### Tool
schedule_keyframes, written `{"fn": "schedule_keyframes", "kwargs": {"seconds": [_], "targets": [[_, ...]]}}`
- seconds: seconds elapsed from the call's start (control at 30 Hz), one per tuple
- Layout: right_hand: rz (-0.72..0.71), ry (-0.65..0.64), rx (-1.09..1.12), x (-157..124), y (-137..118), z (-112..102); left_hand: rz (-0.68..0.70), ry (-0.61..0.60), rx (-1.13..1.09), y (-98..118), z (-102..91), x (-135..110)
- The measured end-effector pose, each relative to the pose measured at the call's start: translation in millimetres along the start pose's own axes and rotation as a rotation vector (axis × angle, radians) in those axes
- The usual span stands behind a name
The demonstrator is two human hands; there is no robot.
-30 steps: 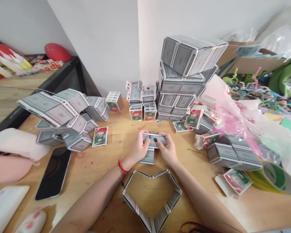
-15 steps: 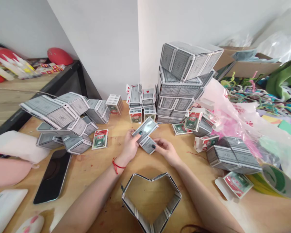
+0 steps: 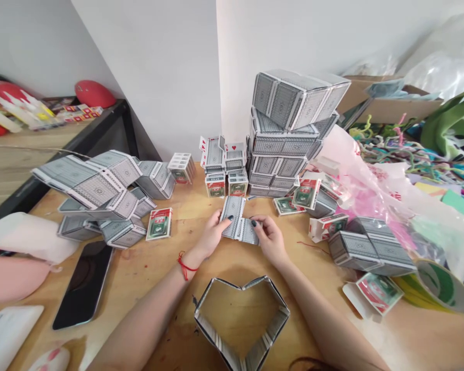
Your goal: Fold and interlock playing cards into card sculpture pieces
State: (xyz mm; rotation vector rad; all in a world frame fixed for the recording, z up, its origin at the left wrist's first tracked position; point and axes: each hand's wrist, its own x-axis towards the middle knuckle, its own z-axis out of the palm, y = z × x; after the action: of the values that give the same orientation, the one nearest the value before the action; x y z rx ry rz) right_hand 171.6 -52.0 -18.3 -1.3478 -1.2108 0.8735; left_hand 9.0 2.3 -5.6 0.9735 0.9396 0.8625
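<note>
Between my hands is a joined piece of grey-backed playing cards (image 3: 234, 210), bent into an L-like shape with its backs facing up. My left hand (image 3: 213, 233) pinches its left side, thumb on top. On its right end my right hand (image 3: 269, 238) is closed, thumb on the card face and fingers behind. Nearer to me, between my forearms, a heart-shaped frame made of cards (image 3: 208, 323) stands on the wooden table. Beyond my hands are two card boxes (image 3: 215, 186) with grey-backed cards stacked on them.
A tall stack of card-covered blocks (image 3: 280, 139) rises at the back. More card blocks (image 3: 100, 185) sit at left, near a phone (image 3: 83, 286) and a card box (image 3: 159, 224). At right lie more card blocks (image 3: 371, 247), a yellow tape roll (image 3: 435, 286) and plastic bags (image 3: 390, 190).
The joined cards have turned in my hands; the longer part now points away from me and the short part points right. My right hand has moved slightly right. The heart-shaped frame stays put.
</note>
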Motion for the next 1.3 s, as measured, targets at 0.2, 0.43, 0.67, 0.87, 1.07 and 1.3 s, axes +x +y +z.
{"fn": "schedule_keyframes", "kwargs": {"seconds": [0.2,0.43,0.67,0.87,1.07,1.3], "targets": [[-0.214,-0.157,-0.213,-5,-14,3,0.033,0.137,0.016,-5,-3.9,5],[-0.224,-0.216,-0.24,-5,-16,1,-0.063,0.022,0.023,8,-5.3,3],[-0.194,-0.22,-0.275,-6,-12,1,0.017,0.056,0.226,1,-2.2,2],[-0.207,-0.19,-0.286,-8,-14,4,0.07,0.081,0.235,-6,-0.6,-1],[-0.206,-0.234,-0.293,-11,-14,7,0.089,0.084,0.247,-8,-2.9,-2],[-0.195,-0.218,-0.227,-11,-13,8,0.089,0.009,0.167,-5,-0.1,-3]]}}
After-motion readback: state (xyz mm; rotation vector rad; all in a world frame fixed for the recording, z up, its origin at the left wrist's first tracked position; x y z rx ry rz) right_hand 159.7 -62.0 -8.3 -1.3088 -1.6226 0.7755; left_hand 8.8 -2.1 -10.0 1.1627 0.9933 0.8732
